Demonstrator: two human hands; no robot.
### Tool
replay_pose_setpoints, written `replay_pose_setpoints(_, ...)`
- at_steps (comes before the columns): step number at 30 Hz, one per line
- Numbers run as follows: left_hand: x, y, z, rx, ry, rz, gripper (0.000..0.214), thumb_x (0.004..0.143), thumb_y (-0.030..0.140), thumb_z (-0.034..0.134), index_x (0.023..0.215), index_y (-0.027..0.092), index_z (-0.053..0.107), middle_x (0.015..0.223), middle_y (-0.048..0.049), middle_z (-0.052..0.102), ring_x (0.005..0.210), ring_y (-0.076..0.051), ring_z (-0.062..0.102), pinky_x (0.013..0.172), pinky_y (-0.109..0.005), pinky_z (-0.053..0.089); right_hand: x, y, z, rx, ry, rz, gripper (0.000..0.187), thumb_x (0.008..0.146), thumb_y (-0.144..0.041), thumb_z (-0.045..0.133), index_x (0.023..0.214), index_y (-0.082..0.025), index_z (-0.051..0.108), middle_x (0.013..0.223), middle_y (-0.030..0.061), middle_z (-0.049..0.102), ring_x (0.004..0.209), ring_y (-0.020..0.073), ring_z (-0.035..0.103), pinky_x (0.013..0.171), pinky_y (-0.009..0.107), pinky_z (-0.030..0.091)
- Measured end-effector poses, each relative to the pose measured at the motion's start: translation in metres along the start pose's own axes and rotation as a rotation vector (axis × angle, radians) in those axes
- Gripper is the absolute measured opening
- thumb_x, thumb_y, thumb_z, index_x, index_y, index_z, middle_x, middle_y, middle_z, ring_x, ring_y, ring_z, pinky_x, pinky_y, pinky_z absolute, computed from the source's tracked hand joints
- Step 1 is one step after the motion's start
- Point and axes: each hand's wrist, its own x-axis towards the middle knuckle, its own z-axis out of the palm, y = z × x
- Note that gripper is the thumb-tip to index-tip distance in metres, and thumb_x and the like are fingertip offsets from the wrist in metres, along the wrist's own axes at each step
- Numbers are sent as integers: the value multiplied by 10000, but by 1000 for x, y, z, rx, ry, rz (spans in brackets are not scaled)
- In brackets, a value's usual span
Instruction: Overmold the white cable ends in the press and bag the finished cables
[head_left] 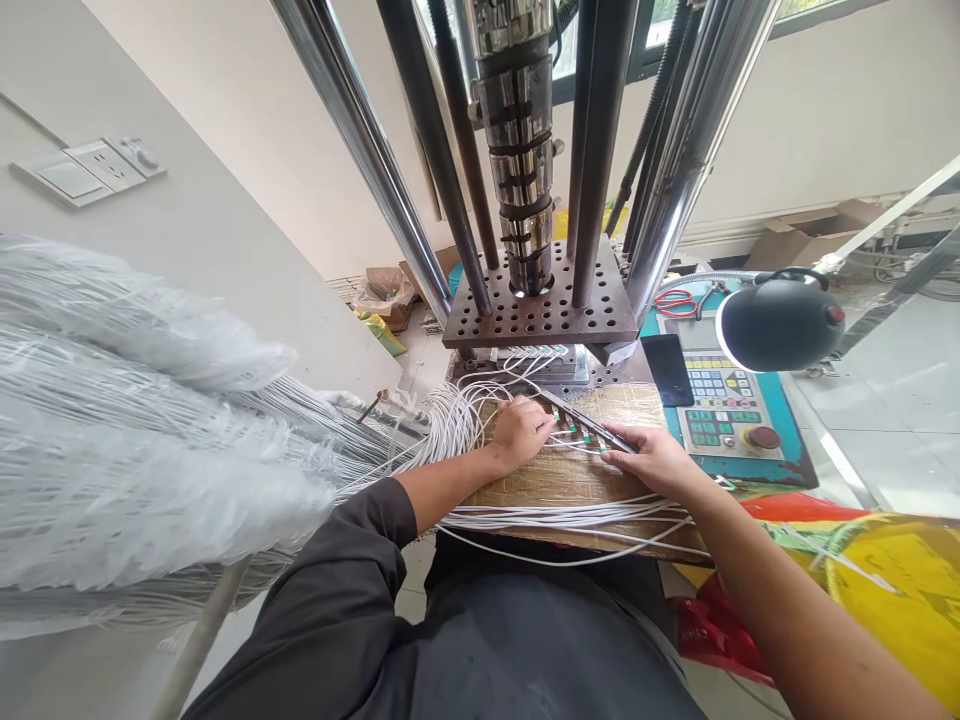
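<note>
My right hand [651, 460] grips the near right end of a long, narrow dark metal bar [592, 423], thumb on top. Along the bar's near edge sit several small green-and-white cable ends [585, 437], with thin white cables running from them to the left. My left hand [521, 432] is closed at the bar's left part, fingertips pinched by a cable end; what exactly lies between them is hidden. A bundle of white cables [457, 420] curves around beside the left wrist. More white cables [555, 517] lie across the front of the cardboard-covered worktop [517, 488].
A press with a perforated steel plate [540, 315] stands behind the hands, a row of cable ends [532, 352] beneath it. Plastic-wrapped cable bundles [150, 430] hang at left. At right are a teal control panel [724, 400], a black lamp [784, 325] and a yellow bag [900, 590].
</note>
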Motion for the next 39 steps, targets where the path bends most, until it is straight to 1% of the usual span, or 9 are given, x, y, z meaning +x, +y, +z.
replay_pose_setpoints(9,2,1,0,24,-30,-56,262,955,276,578,785,259,777,873,-27,746,922,-197,588,895,-420,350,1,-2,-2,-21,-11,-15,504,757,-362,760,1240,-225,725,1236,41,724,1177,308,668,1077,427,503)
replay_pose_setpoints(13,4,8,-7,3,-34,-49,159,930,309,625,955,248,769,1033,-37,738,985,-211,602,917,-423,379,1,-1,-2,-38,-7,-14,514,755,-360,756,1247,-213,720,1227,46,729,1166,302,674,1073,422,505)
replay_pose_setpoints(17,8,16,-11,23,-67,47,329,855,444,723,1104,229,725,1180,-63,685,1070,-244,585,962,-432,394,1,-1,-1,-48,-3,-18,505,751,-371,759,1236,-231,729,1194,35,746,1130,295,692,1040,402,527)
replay_pose_setpoints(21,12,20,-12,53,-122,62,452,795,499,770,1153,232,697,1198,-66,665,1084,-262,577,944,-440,402,1,-1,-1,-43,-13,-10,525,748,-375,758,1252,-233,719,1146,26,766,1064,283,718,1006,388,546)
replay_pose_setpoints(23,13,20,-12,57,-130,56,435,801,494,765,1143,234,697,1191,-62,665,1079,-262,578,939,-441,402,0,-2,-1,-38,-14,-11,534,745,-366,756,1259,-228,715,1152,27,764,1070,282,715,1010,390,542)
replay_pose_setpoints(27,13,21,-10,45,-122,29,318,840,399,739,1111,236,708,1189,-59,666,1076,-254,577,958,-439,392,1,-2,-2,-30,-22,3,552,747,-371,751,1275,-218,703,1173,36,755,1090,292,705,1018,409,532)
replay_pose_setpoints(31,11,23,-9,17,-108,-20,306,836,384,745,1105,239,716,1204,-70,660,1093,-263,570,984,-447,380,2,-2,-3,-27,-47,-6,560,760,-410,736,1288,-226,695,1154,35,763,1074,300,709,1006,431,536)
replay_pose_setpoints(35,12,26,-6,0,-115,-39,388,819,389,763,1167,230,700,1206,-79,646,1108,-280,562,998,-465,379,0,1,-3,-112,-35,-52,566,777,-426,719,1301,-214,684,1190,57,750,1105,304,691,1032,444,511)
replay_pose_setpoints(39,12,34,-6,1,-135,-27,478,785,399,793,1217,227,684,1196,-87,637,1112,-295,564,992,-471,396,-7,8,-4,-348,65,-175,504,809,-438,690,1266,-225,700,1139,89,737,1071,283,683,978,403,523)
